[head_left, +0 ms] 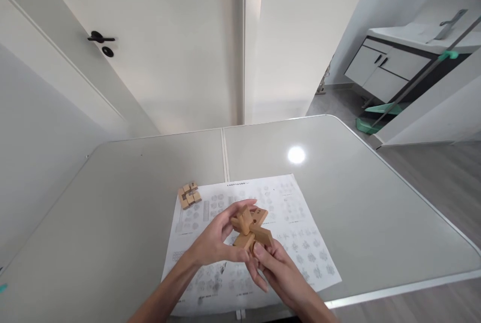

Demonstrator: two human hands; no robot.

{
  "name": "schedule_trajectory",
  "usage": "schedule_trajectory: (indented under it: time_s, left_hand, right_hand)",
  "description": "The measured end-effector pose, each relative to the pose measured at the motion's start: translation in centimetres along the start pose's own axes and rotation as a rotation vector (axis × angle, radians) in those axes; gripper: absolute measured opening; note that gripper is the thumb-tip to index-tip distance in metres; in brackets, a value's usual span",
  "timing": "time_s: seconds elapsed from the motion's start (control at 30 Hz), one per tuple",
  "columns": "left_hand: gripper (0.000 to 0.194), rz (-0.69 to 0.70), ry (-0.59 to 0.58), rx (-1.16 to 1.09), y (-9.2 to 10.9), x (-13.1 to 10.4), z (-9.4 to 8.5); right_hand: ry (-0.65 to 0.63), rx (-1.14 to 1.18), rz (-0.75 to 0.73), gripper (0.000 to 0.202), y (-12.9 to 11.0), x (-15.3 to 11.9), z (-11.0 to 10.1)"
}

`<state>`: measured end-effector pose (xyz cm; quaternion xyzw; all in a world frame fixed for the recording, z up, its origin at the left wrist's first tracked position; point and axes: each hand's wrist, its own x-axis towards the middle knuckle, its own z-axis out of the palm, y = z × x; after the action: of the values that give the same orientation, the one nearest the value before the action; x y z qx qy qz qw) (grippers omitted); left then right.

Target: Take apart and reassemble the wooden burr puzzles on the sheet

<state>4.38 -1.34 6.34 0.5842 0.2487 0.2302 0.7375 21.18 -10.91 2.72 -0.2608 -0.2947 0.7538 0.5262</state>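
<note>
A wooden interlocking puzzle [246, 231] of several flat, crossing pieces is held above a printed sheet. My left hand [220, 236] curls round its left side, with the thumb below and the fingers behind. From the lower right, my right hand [276, 268] grips the puzzle, its thumb pressed against the near piece. Dark marks show on one upper piece. Some fingertips are hidden behind the wood. Beneath both hands lies the white instruction sheet [296, 237], covered with small puzzle diagrams.
A second wooden puzzle [189, 195], made of small blocks, sits at the sheet's upper left corner. The grey table [361, 212] has a seam down its middle and a metal edge. Beyond it are a white door [180, 37] and a sink cabinet [391, 64].
</note>
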Motion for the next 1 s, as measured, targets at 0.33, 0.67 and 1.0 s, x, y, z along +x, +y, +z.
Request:
schedule_trajectory:
  time_s: [0.33,0.67,1.0]
  left_hand:
    - [0.108,0.012,0.029,-0.002,0.1,-0.6,0.1]
    - [0.102,0.035,0.022,-0.063,-1.1,-1.5,0.3]
    - [0.099,0.015,-0.013,0.056,1.1,-2.3,0.5]
  right_hand:
    - [0.008,0.028,0.052,0.039,-0.7,-0.3,0.7]
    - [0.038,-0.052,0.047,0.038,0.0,-0.9,1.3]
    - [-0.088,-0.074,0.122,0.039,-0.9,-0.9,1.5]
